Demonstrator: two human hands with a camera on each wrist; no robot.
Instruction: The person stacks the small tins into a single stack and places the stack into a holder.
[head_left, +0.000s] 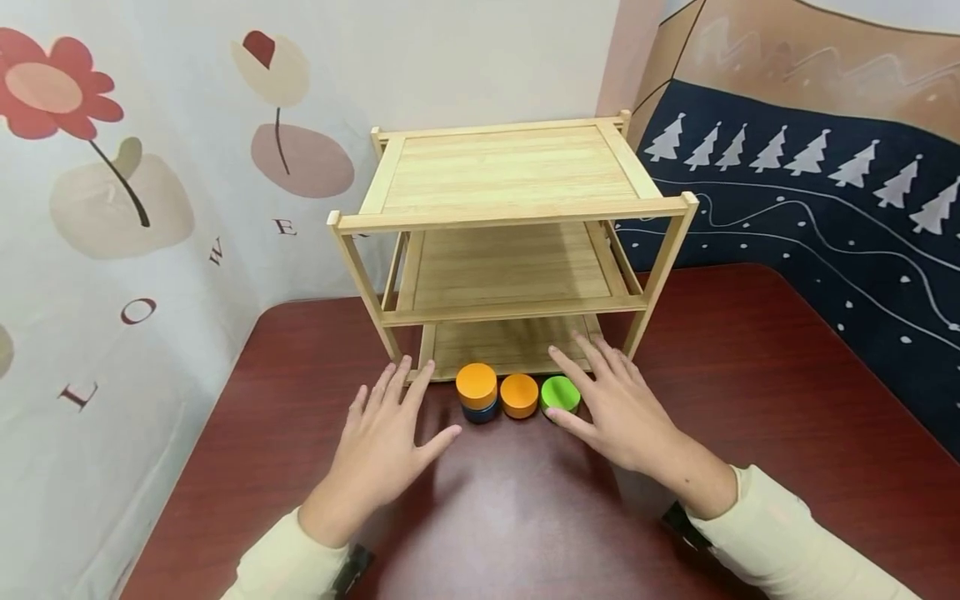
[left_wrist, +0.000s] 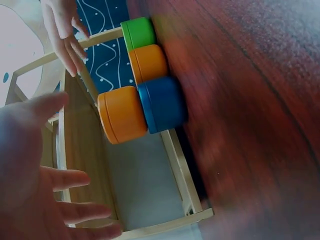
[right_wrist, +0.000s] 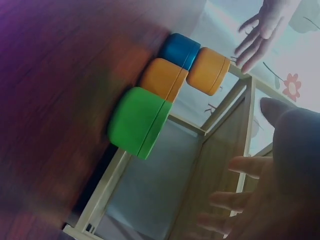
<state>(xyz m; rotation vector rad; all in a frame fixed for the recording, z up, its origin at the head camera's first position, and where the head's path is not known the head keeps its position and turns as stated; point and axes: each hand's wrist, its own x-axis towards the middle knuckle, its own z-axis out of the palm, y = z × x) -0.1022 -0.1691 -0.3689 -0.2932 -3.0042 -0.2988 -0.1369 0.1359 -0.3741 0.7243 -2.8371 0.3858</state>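
Glossy round orange canister (head_left: 476, 385) tops a blue canister (head_left: 480, 413); another orange canister (head_left: 519, 397) and a green canister (head_left: 560, 394) follow — all on the red-brown desk (head_left: 787, 375), between its side edges, before a pale wooden rack (head_left: 512, 258). Left hand (head_left: 386, 450) and right hand (head_left: 621, 412) flank them — fingers spread wide, clear of all four.

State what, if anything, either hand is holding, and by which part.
Nothing is held: the left hand and right hand hover, fingers spread, near four round orange, blue and green containers.

Left hand (head_left: 381, 450) spread, fingers (head_left: 420, 390) extended; right hand (head_left: 621, 415) likewise (both backs upward).
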